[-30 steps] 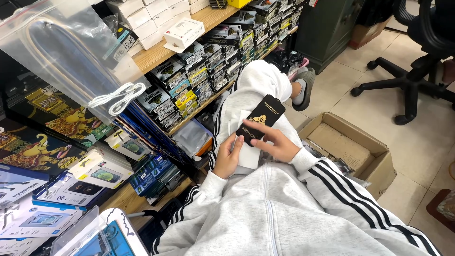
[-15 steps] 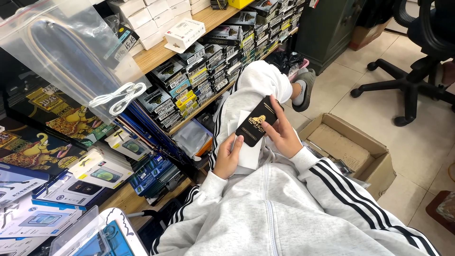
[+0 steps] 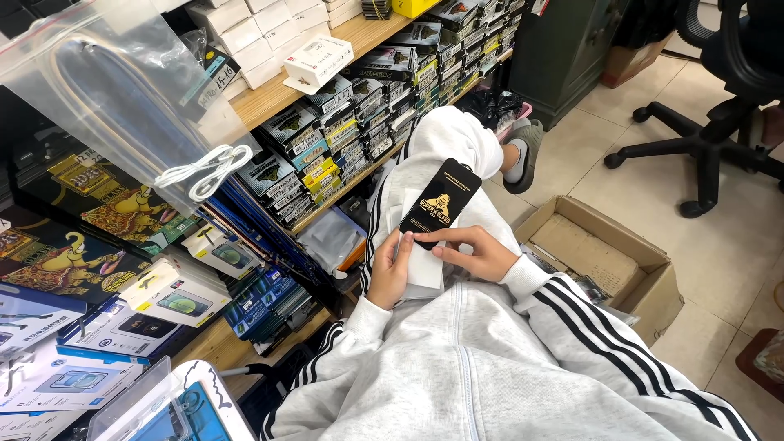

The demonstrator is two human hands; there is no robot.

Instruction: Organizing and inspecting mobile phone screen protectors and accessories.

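A slim black package with gold print lies on my raised knee, over a white sheet or envelope. My right hand pinches the package's lower end with thumb and fingers. My left hand grips the white sheet's left edge, its fingertips against the package's bottom corner. Both arms wear grey sleeves with black stripes.
Wooden shelves at left hold rows of small boxed packages, white boxes and a coiled white cable. A clear plastic bag hangs near the camera. An open cardboard box sits on the tiled floor at right, beyond it a black office chair.
The black package has slid up along my knee, out from the white sheet. My right hand has shifted to its lower end; the left hand stayed on the sheet.
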